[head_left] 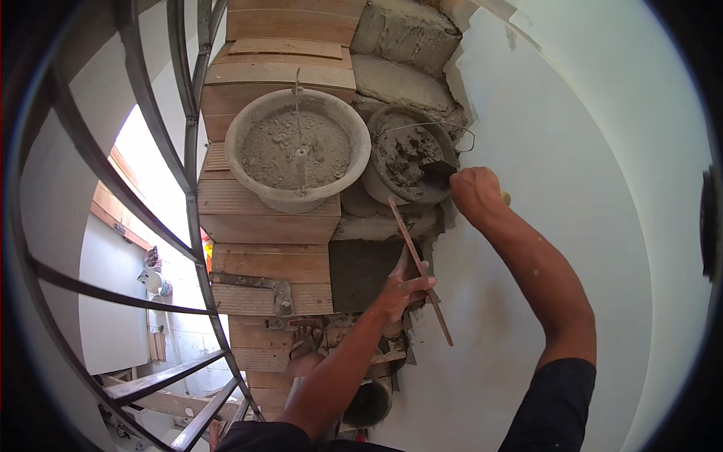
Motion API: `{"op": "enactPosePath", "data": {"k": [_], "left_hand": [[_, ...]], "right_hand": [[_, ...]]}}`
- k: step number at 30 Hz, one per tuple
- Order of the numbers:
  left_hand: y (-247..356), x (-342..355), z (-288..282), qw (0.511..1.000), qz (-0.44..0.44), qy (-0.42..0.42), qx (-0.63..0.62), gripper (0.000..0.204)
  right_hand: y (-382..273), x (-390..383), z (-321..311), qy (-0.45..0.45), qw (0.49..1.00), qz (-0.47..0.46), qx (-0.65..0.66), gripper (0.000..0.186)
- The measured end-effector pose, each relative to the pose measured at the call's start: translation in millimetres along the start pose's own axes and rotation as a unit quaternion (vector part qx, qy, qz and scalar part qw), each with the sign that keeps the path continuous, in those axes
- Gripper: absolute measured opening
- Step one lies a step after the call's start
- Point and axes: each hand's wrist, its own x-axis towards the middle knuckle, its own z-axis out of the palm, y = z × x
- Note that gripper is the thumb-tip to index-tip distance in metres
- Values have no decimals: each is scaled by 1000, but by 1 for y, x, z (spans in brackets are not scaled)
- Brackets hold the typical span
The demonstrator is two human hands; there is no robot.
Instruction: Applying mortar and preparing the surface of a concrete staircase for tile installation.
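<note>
My right hand (477, 194) is closed around the handle of a trowel. The trowel's dark blade (438, 168) dips into a bucket (374, 184) of wet grey mortar with a wire handle. My left hand (401, 294) grips a long, thin brown strip (412, 245), held slanting over the steps; whether it is a strip or a tile seen edge-on I cannot tell. Below it lies a smooth grey mortar patch (361, 275) on a step. Left of the mortar bucket stands a wide basin (239, 169) of dry-looking grey powder, with a thin rod upright in it.
Wood-look tiles (263, 226) cover the stairs, with rough bare steps (403, 83) farther up. A metal square (252, 281) lies on a tread near my foot (305, 343). Another bucket (367, 404) stands below. Metal railing (192, 162) runs left; a pale wall (542, 188) rises right.
</note>
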Motion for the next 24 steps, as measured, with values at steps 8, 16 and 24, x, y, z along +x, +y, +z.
{"op": "enactPosePath", "data": {"k": [8, 16, 24], "left_hand": [[7, 25, 6, 989, 7, -36, -147, 103], [10, 29, 15, 996, 9, -30, -87, 102], [6, 31, 17, 998, 14, 7, -57, 110]], "right_hand": [[8, -25, -68, -95, 993, -58, 44, 14], [16, -9, -53, -152, 981, -95, 76, 14], [51, 6, -51, -322, 838, 31, 439, 39]]}}
